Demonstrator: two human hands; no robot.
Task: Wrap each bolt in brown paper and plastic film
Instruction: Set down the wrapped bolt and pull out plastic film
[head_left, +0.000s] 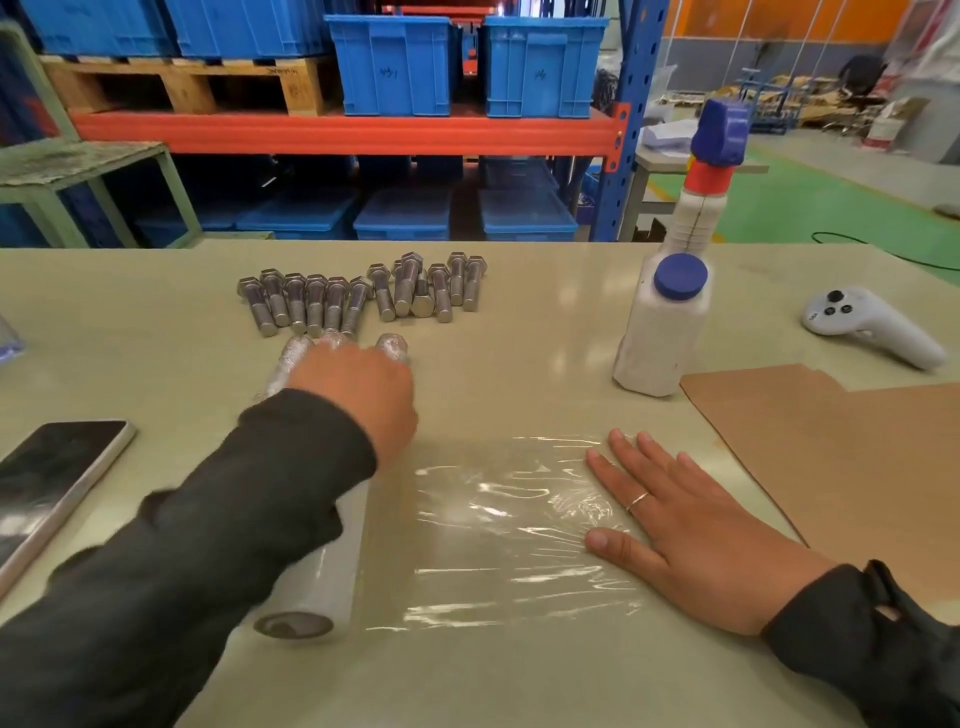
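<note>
Several bare steel bolts (363, 296) lie in a row at the middle back of the table. Just in front of them lie three film-wrapped bolts (291, 358). My left hand (363, 395) reaches over these, blurred, its fingers curled down round the rightmost wrapped bolt (393, 347). A roll of plastic film (322, 566) lies under my left forearm, with a sheet of film (498, 525) pulled out to the right. My right hand (680, 525) presses flat on the sheet's right edge, fingers straight. Brown paper (831, 457) lies at the right.
A white bottle with a blue cap (662, 322) stands behind the brown paper. A white controller (867, 325) lies far right and a phone (52, 483) near the left edge. Blue crates (395, 67) on racking stand behind the table.
</note>
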